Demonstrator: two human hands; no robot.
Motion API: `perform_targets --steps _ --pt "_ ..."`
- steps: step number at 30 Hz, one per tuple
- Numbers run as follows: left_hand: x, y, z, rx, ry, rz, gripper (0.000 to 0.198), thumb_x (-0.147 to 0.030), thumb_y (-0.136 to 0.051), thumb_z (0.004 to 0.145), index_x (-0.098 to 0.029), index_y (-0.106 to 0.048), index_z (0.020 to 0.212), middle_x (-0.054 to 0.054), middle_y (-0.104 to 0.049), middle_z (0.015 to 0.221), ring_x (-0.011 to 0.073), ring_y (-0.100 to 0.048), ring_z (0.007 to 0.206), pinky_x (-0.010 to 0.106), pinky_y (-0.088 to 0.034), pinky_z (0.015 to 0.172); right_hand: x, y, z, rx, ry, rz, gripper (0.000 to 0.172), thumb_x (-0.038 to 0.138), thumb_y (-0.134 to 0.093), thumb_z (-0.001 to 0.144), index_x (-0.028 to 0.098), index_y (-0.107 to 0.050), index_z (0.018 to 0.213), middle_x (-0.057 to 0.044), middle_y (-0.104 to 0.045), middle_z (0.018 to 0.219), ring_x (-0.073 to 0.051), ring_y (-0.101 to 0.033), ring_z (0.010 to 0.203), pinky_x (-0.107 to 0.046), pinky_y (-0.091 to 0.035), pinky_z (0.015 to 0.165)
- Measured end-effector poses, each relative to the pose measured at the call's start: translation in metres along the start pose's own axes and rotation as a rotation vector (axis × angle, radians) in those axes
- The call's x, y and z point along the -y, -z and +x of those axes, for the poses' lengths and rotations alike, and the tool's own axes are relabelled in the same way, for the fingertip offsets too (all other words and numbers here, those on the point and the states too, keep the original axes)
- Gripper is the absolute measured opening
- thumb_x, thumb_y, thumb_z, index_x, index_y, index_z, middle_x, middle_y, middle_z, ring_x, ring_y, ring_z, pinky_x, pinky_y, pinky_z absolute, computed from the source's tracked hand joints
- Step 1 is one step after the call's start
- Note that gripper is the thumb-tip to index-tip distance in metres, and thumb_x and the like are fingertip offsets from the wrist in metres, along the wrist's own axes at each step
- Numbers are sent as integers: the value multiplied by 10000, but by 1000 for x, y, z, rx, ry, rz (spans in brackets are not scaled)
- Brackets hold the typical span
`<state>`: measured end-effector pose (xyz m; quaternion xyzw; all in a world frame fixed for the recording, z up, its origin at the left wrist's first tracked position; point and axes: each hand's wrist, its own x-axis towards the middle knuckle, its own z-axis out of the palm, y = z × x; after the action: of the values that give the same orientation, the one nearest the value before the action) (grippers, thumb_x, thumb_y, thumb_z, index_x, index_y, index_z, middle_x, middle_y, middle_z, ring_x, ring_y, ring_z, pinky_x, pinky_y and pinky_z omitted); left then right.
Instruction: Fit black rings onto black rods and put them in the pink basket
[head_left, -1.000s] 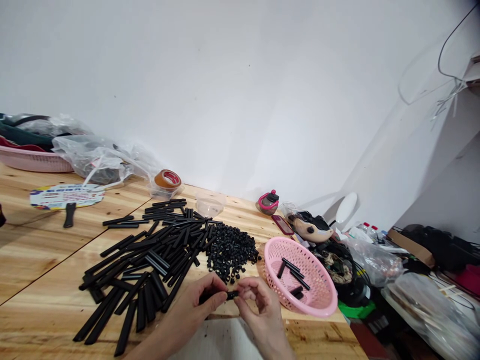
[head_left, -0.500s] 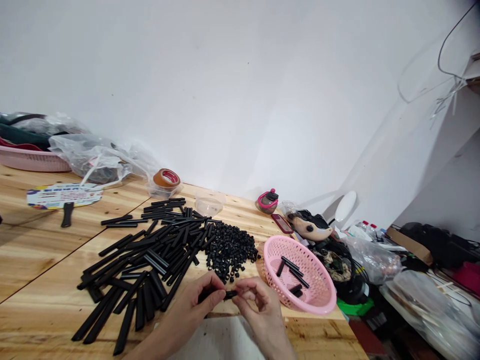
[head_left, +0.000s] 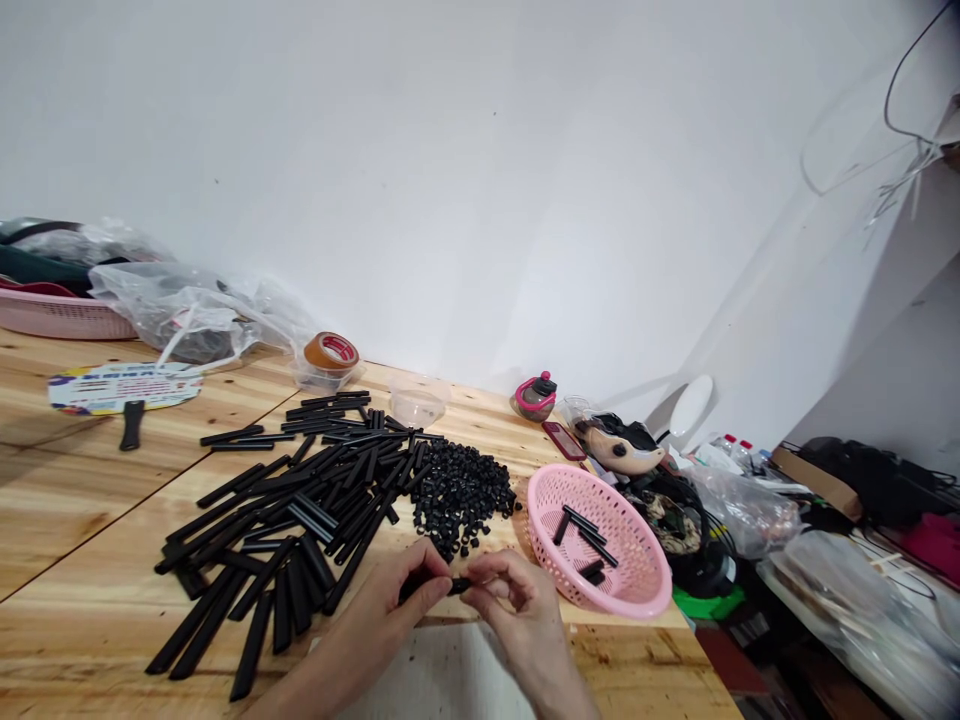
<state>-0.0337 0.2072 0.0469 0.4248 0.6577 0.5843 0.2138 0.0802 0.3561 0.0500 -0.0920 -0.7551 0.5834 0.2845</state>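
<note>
Black piece is pinched by fingers of left hand and right hand | few black tubes are gathered in pink basket, two o'clock | most, seemingly, left on tabletop: tube heap, ten o'clock; small pieces, twelve

Black tube piece, left of the pink basket: slightly less length exposed than one second ago. Right hand, beside the basket: fingertips now nearer the left hand. Dark object, far left of the basket: gone from view.
</note>
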Motion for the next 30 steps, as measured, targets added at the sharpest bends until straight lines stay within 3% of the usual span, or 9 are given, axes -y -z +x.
perform_targets --steps 7,14,18,24,27,30 --pt "-7 2 -2 112 18 -113 299 -466 -536 906 -179 -575 833 -19 -495 747 152 -443 719 249 -349 657 0 5 5 119 -150 321 153 101 -801 591 213 -765 689 8 -692 704 -124 -596 615 -213 -482 577" --pt "-22 4 -10 218 41 -54 198 -384 -604 850 -194 -586 799 -13 -525 758 173 -462 766 253 -334 678 1 5 2 248 -274 392 232 162 -908 470 185 -708 585 32 -663 597 -96 -556 519 -185 -435 489" --pt "-18 3 -13 203 46 -28 148 -336 -637 814 -201 -611 762 -5 -575 755 184 -491 756 261 -342 675 1 3 0 298 -336 377 295 243 -937 416 169 -690 559 24 -662 559 -110 -581 495 -195 -443 470" --pt "-11 -3 -15 156 44 15 165 -370 -613 809 -215 -625 755 8 -605 757 196 -497 735 273 -353 664 -5 0 0 227 -328 353 288 230 -937 392 177 -689 530 18 -672 591 -107 -584 512 -189 -443 468" --pt "-3 -2 -8 157 31 56 152 -342 -593 821 -202 -618 769 7 -592 745 193 -515 749 268 -362 672 -11 0 3 208 -332 356 287 263 -936 413 186 -717 582 24 -674 586 -102 -582 497 -196 -450 490" --pt "5 3 1 88 -3 99 141 -316 -613 823 -187 -627 767 8 -595 761 186 -536 767 264 -378 689 -15 0 6 210 -309 342 292 309 -921 474 197 -743 677 34 -674 584 -96 -585 499 -204 -459 527"
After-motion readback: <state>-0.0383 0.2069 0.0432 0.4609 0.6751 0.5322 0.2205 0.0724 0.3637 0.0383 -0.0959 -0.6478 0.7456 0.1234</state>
